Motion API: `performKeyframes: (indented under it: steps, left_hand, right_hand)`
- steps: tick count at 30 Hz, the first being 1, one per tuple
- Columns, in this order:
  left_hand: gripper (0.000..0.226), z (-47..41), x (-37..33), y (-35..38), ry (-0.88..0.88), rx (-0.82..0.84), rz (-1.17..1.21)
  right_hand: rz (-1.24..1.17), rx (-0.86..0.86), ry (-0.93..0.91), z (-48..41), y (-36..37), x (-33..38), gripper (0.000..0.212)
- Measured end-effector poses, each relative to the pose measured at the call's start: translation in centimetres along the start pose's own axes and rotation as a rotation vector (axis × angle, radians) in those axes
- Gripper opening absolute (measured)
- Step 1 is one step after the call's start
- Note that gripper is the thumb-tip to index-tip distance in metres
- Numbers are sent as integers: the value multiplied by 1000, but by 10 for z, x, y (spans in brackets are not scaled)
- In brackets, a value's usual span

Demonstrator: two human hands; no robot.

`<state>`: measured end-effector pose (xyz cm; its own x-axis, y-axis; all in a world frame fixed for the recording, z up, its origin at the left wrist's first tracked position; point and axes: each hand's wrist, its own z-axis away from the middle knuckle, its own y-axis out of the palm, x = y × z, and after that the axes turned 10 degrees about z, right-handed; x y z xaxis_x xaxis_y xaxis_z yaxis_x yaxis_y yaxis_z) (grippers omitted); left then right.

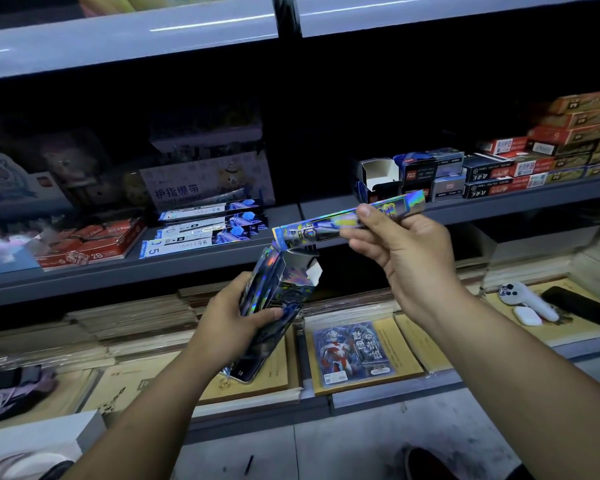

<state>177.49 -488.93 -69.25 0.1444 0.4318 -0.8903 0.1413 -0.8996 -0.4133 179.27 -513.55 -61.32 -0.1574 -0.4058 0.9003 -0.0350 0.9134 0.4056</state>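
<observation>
My left hand (229,317) grips a shiny holographic box (281,289), tilted, with its top flap open. My right hand (402,247) pinches a long flat holographic packet (321,228) between thumb and fingers; it lies nearly level just above the box's open mouth. Both are held in front of a grey store shelf (201,259). Several similar blue packets (208,226) lie stacked on that shelf, left of the hands.
Small black, red and blue boxes (492,171) line the shelf at right. Red boxes (87,244) sit at left. Below are stacks of brown notebooks (136,327), a hero sticker pack (355,348), a white handheld device (527,299) and a dark phone (582,306).
</observation>
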Motion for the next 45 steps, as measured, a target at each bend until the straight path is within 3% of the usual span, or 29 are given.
performKeyframes:
  steps: [11, 16, 19, 25, 32, 36, 42, 45]
  left_hand:
    - [39, 1, 1, 2, -47, 76, 14]
    - [46, 4, -5, 3, 6, 73, 54]
    - [47, 6, -10, 4, 32, 89, 73]
    - [50, 7, -15, 10, 67, 110, 59]
    - [48, 9, -18, 16, 88, 129, 45]
    - [68, 13, -24, 25, 89, 109, 37]
    - [45, 11, -24, 24, 26, 44, 65]
    - [42, 12, -24, 21, -1, 47, 82]
  right_hand:
    - [11, -85, -157, -1, -4, 11, 11]
    - [210, -74, -214, -1, -4, 4, 18]
    - [361, -61, -272, 1, -2, -3, 9]
    - [744, 89, -317, 7, 2, -25, 8]
    - [786, 148, -328, 15, 12, -32, 9]
    - [733, 126, -325, 15, 14, -28, 12]
    - [889, 112, -440, 12, 7, -20, 9]
    - [815, 54, -519, 12, 4, -14, 7]
